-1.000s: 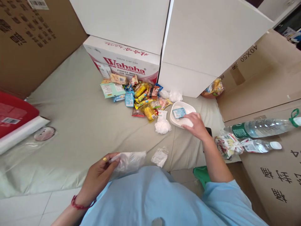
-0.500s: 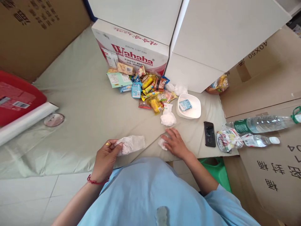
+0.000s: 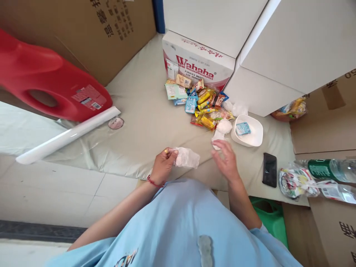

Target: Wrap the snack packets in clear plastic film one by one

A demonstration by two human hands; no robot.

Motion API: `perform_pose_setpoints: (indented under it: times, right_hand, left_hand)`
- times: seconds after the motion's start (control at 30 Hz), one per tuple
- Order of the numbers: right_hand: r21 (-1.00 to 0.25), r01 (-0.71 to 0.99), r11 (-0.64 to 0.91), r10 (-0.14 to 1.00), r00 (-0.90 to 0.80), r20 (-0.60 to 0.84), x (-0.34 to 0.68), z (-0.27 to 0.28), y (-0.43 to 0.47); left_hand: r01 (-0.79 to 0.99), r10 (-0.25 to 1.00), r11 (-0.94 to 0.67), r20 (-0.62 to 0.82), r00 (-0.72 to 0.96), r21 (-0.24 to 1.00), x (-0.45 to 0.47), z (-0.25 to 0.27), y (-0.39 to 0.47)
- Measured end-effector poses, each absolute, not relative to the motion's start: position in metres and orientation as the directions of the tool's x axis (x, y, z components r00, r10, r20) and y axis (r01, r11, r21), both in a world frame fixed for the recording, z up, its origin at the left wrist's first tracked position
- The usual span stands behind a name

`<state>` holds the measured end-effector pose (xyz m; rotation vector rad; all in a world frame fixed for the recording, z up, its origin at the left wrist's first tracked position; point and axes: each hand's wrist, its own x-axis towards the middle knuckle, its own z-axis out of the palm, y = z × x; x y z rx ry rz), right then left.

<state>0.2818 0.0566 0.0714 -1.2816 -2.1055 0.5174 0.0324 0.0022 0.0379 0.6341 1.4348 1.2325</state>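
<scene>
A light-blue, short-sleeved fabric shirt [image 3: 178, 218] bears dark lettering [image 3: 126, 258]; also a grey, wavy-edged patch [image 3: 205, 250]. The left hand [image 3: 163, 165] wears a yellow ring [image 3: 166, 151]; its wrist, a red cord bracelet [image 3: 154, 181].

The left hand [image 3: 164, 162] pinches a small, see-through white plastic bag [image 3: 188, 158]. The right hand [image 3: 227, 160] is spread out by a crumpled white plastic packet [image 3: 217, 136]; I can't tell if it touches. Near it, a square white plastic bowl [image 3: 254, 138] holds a flat light-blue pack [image 3: 243, 128]. A heap of bright, shiny snack packs [image 3: 205, 96] lies by a red-and-white cardboard box [image 3: 196, 65]. A black phone [image 3: 269, 170] lies on the pale green cloth [image 3: 139, 137].
</scene>
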Motion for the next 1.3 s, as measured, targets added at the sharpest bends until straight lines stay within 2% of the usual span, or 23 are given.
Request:
perform_pose_setpoints:
  times: [0.1,0.17,0.3,0.37,0.5,0.6,0.67,0.77,0.87,0.97,1.03,1.1,1.17,1.23,1.3]
  right_hand:
    - [-0.704,0.518,0.486,0.841,-0.496,0.215,0.253,0.066,0.025]
    - [-0.754,0.515,0.408,0.88,-0.442,0.174,0.242,0.055,0.017]
    - [-0.934,0.354,0.047,0.976,-0.217,-0.033,0.236,0.041,0.019]
    - [-0.968,0.223,-0.111,0.969,-0.191,-0.155,0.235,0.04,0.021]
    - [-0.926,-0.086,-0.367,0.914,-0.218,-0.342,0.231,0.042,0.025]
    - [-0.805,-0.327,-0.495,0.869,-0.17,-0.465,0.241,0.04,0.032]
    - [-0.771,-0.389,-0.504,0.859,-0.129,-0.496,0.253,0.036,0.037]
    - [-0.802,-0.316,-0.506,0.861,-0.125,-0.494,0.273,0.031,0.038]
    - [-0.888,-0.103,-0.448,0.894,-0.073,-0.442,0.285,0.031,0.036]
    - [-0.959,0.195,-0.204,0.977,0.107,-0.186,0.288,0.038,0.034]
    - [-0.947,0.309,-0.084,0.996,0.054,-0.071,0.281,0.043,0.033]
    - [-0.946,0.32,-0.059,0.988,-0.119,-0.102,0.269,0.044,0.034]
    - [-0.954,0.28,-0.111,0.943,-0.274,-0.19,0.254,0.041,0.035]
    - [-0.959,0.19,-0.212,0.892,-0.364,-0.27,0.243,0.037,0.038]
    - [-0.948,0.071,-0.309,0.869,-0.383,-0.312,0.24,0.035,0.04]
  left_hand:
    - [-0.268,0.9,0.336,-0.392,-0.191,0.903,0.04,0.037,0.01]
    - [-0.313,0.902,0.336,-0.4,-0.166,0.888,0.044,0.038,0.015]
    - [-0.437,0.893,0.362,-0.441,-0.089,0.823,0.049,0.044,0.017]
    - [-0.393,0.881,0.435,-0.473,0.001,0.81,0.052,0.046,0.015]
    - [-0.256,0.877,0.48,-0.467,0.112,0.839,0.056,0.042,0.011]
    - [-0.345,0.89,0.448,-0.448,0.086,0.825,0.048,0.037,0.012]
    - [-0.428,0.879,0.455,-0.47,0.078,0.781,0.04,0.036,0.013]
    - [-0.503,0.875,0.453,-0.474,0.093,0.736,0.033,0.035,0.011]
    - [-0.519,0.883,0.439,-0.458,0.1,0.734,0.034,0.036,0.008]
    - [-0.537,0.892,0.425,-0.439,0.109,0.729,0.038,0.039,0.006]
    - [-0.544,0.905,0.411,-0.398,0.148,0.732,0.041,0.043,0.005]
    - [-0.533,0.913,0.405,-0.355,0.2,0.743,0.044,0.048,0.004]
    - [-0.52,0.918,0.397,-0.328,0.225,0.756,0.044,0.052,0.004]
    - [-0.522,0.926,0.378,-0.324,0.194,0.765,0.04,0.054,0.004]
    - [-0.542,0.931,0.352,-0.344,0.119,0.763,0.032,0.053,0.004]
